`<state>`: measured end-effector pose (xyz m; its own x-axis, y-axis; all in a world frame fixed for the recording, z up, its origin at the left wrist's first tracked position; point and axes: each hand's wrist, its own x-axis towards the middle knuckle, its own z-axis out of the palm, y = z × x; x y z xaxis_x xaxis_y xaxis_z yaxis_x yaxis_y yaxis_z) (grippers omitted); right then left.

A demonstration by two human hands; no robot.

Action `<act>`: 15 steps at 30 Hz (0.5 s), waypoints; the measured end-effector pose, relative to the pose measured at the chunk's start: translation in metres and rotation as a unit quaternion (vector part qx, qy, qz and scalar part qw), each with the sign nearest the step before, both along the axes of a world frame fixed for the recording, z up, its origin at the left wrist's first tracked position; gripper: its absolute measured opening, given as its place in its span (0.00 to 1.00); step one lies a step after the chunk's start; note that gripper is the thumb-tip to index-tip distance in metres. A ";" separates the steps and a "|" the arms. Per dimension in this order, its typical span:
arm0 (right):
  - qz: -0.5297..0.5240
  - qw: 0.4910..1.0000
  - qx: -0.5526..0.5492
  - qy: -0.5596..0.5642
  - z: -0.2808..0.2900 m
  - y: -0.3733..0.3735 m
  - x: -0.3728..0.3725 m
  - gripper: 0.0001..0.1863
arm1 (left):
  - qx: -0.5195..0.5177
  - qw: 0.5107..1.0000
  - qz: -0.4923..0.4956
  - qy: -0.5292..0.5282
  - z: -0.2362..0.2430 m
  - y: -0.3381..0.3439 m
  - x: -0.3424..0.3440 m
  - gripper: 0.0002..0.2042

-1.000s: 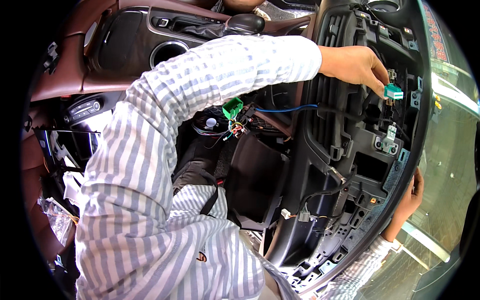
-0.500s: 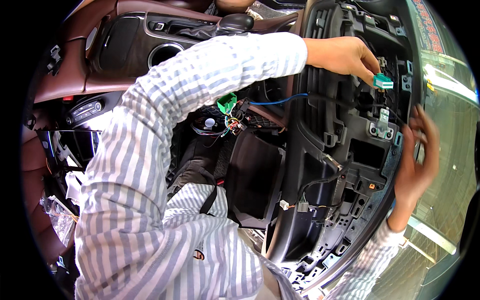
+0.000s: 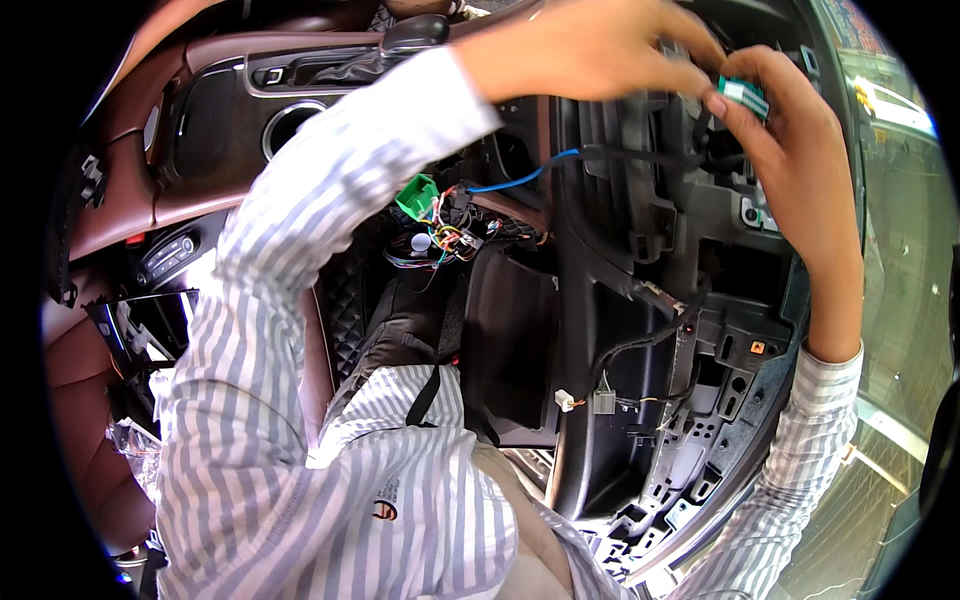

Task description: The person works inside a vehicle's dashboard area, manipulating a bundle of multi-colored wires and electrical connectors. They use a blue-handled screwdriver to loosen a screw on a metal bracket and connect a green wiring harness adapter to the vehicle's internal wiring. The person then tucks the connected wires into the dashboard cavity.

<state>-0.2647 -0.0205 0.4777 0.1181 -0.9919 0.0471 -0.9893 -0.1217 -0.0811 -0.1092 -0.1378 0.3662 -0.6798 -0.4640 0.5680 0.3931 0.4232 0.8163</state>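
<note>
A teal plug connector [image 3: 745, 97] with a pale, slotted face is pinched between the thumb and fingers of my right hand [image 3: 808, 160], above the opened dashboard. My left hand [image 3: 590, 50] reaches in from the left, and its thumb and fingertips come up against the connector's left end. Those fingers are slightly blurred, and whether they grip it or its wires is hidden. Lower left, a bright green connector housing [image 3: 417, 198] hangs with a bundle of thin coloured wires [image 3: 455, 237]. From beside it a blue-wrapped cable [image 3: 510, 183] runs toward the dashboard.
The stripped dashboard [image 3: 615, 340] has exposed brackets and cavities, with a white plug [image 3: 567, 400] and a grey plug [image 3: 603, 402] dangling at its edge. At right lies the windshield [image 3: 905, 300]. On the left are the centre console [image 3: 225, 100] and gear lever [image 3: 415, 33].
My right hand has moved up from beside the windshield and taken hold of the teal connector, which my left hand held alone before. The view has shifted slightly.
</note>
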 end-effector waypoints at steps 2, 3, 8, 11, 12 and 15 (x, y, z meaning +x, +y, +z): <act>-0.017 1.000 0.009 -0.001 0.003 0.000 -0.007 0.11 | -0.168 0.974 0.151 -0.019 -0.008 -0.001 0.063 0.12; -0.007 1.000 0.005 -0.019 0.009 -0.002 0.007 0.12 | -0.245 0.936 0.246 -0.056 0.001 0.002 0.112 0.12; -0.023 0.997 -0.067 -0.026 0.010 0.009 0.024 0.10 | 0.163 0.878 0.422 0.158 -0.077 0.095 0.160 0.13; -0.048 0.996 -0.041 -0.059 0.013 0.010 0.015 0.10 | 0.275 0.860 0.424 -0.064 -0.127 0.161 0.138 0.09; -0.045 0.995 -0.036 -0.086 0.012 0.009 0.005 0.10 | 0.292 0.870 0.382 -0.111 -0.149 0.174 0.136 0.12; -0.058 0.994 -0.016 -0.086 0.018 0.013 0.009 0.10 | 0.355 0.851 0.343 -0.178 -0.193 0.188 0.108 0.24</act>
<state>-0.2556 -0.0074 0.4956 -0.0095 -0.9960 0.0890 -0.9687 -0.0129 -0.2479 -0.0015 0.0501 0.1735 -0.1797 -0.9617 -0.2069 -0.0726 -0.1968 0.9778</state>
